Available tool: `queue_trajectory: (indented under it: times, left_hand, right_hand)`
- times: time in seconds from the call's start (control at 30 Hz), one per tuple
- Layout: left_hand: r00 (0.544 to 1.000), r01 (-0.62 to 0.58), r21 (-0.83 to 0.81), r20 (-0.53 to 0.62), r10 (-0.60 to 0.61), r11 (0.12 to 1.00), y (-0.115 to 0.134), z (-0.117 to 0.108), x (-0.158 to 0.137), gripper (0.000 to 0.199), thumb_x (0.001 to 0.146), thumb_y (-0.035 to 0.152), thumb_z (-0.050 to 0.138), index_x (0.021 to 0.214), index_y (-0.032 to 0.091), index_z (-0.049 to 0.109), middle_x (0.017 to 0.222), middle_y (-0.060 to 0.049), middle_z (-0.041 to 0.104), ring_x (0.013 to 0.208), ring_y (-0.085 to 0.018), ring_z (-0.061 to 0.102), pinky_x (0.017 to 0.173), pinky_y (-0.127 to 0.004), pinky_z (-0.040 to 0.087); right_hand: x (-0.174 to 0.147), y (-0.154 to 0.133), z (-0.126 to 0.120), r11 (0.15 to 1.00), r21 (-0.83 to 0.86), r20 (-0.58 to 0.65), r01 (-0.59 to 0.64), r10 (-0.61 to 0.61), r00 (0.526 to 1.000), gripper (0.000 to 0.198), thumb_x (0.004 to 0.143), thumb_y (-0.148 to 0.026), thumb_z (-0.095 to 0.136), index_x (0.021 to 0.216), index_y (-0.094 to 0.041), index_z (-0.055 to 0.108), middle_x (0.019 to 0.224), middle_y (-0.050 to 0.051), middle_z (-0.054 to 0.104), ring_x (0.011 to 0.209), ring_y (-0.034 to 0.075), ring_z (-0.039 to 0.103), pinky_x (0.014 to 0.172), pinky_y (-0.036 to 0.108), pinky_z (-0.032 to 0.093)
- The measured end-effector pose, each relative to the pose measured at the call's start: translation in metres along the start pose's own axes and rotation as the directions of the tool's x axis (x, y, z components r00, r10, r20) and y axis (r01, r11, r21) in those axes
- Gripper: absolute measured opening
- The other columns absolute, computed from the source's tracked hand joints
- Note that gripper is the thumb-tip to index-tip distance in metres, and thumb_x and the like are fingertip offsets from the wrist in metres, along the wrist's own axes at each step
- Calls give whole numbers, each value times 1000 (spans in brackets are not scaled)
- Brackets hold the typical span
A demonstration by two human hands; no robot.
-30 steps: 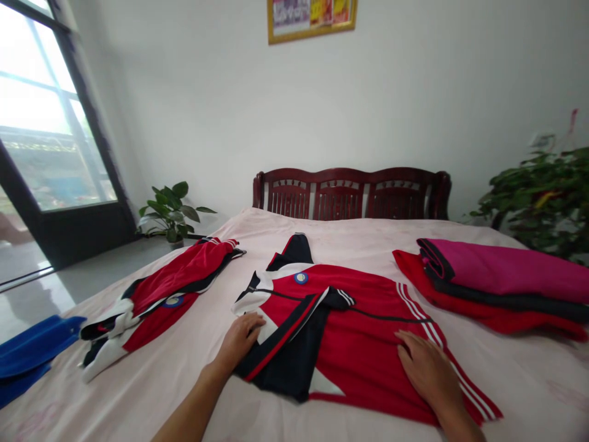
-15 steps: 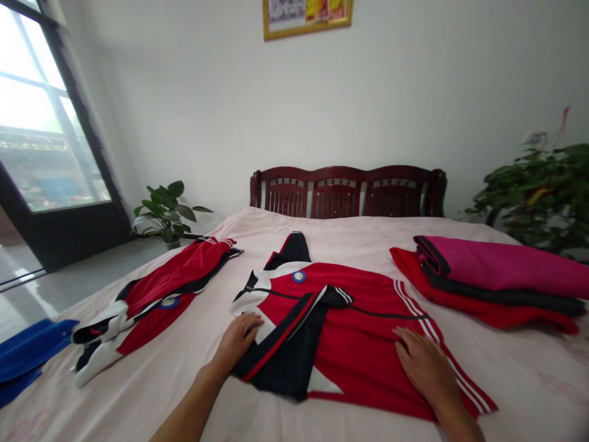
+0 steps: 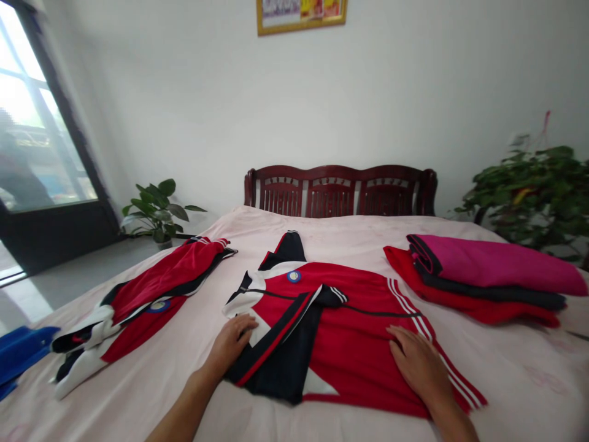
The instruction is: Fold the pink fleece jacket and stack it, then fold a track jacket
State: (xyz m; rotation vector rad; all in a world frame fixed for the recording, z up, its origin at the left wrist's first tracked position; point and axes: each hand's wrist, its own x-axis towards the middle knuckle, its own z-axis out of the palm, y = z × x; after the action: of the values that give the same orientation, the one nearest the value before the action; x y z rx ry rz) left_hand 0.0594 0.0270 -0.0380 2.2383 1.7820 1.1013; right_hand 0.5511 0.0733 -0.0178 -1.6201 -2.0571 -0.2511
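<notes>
A red, white and navy zip jacket [image 3: 359, 356] lies spread on the bed, its collar to the left and its striped hem to the right. The near sleeve is folded across the front, over the zip, and the far sleeve sticks out toward the headboard. My left hand [image 3: 235, 341] rests at the collar and shoulder end, fingers stretched out on the cloth. Flat on the red body near the hem lies my right hand [image 3: 416, 359], with its fingers extended. Neither hand grips anything.
A similar jacket [image 3: 156, 282], folded, lies on the left of the bed. Blue cloth or plastic [image 3: 23, 353] is at the left edge. Folded magenta, dark and red clothes [image 3: 497, 264] are stacked on the right. Behind stands a wooden headboard [image 3: 331, 190], with potted plants [image 3: 159, 205] either side.
The whole view has shifted slightly, so most things sit a little farther left. A dark shape now shows beyond the window. Both hands stay on the jacket, which looks unchanged.
</notes>
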Motion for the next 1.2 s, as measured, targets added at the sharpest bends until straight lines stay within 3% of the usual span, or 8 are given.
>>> queue_trajectory:
  times: [0.33,0.53,0.63,0.77,0.9,1.0,1.1,1.2]
  left_hand:
    - [999,26,-6,22,-26,1000,7,-3,-1,28,85,20,50,98,26,75,118,-4,75,120,-24,64,109,-46,48]
    - [990,117,-72,88,-110,991,31,-22,1,38,97,39,41,90,27,76,119,-4,74,121,-25,61,111,-42,44]
    - [975,140,-87,184,-122,986,54,-39,8,54,101,44,29,81,25,75,110,-4,75,111,-22,65,105,-36,45]
    - [924,127,73,354,-145,989,86,-48,20,55,99,48,30,77,22,72,93,-8,74,89,-22,67,88,-33,47]
    - [849,244,163,441,-291,956,107,-36,25,41,89,55,49,86,20,71,95,-10,74,88,-27,69,79,-33,47]
    - [812,356,-63,514,-276,932,112,-31,28,28,83,41,56,94,19,70,97,-6,76,89,-26,70,79,-33,49]
    - [841,403,-372,512,-177,836,116,-40,33,31,85,37,52,105,20,69,107,-3,76,96,-25,69,87,-34,51]
    - [895,362,-495,422,-145,790,120,-53,49,35,86,40,54,113,22,68,113,-1,74,108,-26,66,97,-36,49]
  right_hand:
    - [-1,8,10,999,10,-44,35,-34,998,41,90,-32,40,113,-17,71,118,11,73,111,27,66,103,47,48]
    - [-1,7,9,999,44,-35,27,-25,999,39,89,-32,42,111,-19,72,117,10,73,110,27,67,103,48,47]
    - [0,5,7,994,108,-82,24,-15,997,39,92,-37,42,108,-19,72,115,11,74,110,28,67,102,50,48]
    - [1,-9,-13,973,227,-189,40,4,982,39,94,-44,43,106,-20,71,110,11,74,105,27,68,97,47,51]
    - [-9,-42,-55,949,313,23,35,-45,999,35,97,-46,43,88,-25,69,94,7,73,91,22,67,85,38,52]
    - [-28,-64,-81,949,307,287,74,-167,943,18,88,-42,60,86,-27,69,91,4,71,90,22,65,84,36,50]
    - [-50,-71,-89,956,255,377,145,-236,896,17,78,-29,68,94,-27,70,98,4,69,94,25,64,86,38,49]
    - [-54,-66,-85,953,268,366,140,-235,900,14,90,-26,52,87,-25,66,90,4,69,88,22,65,81,36,48]
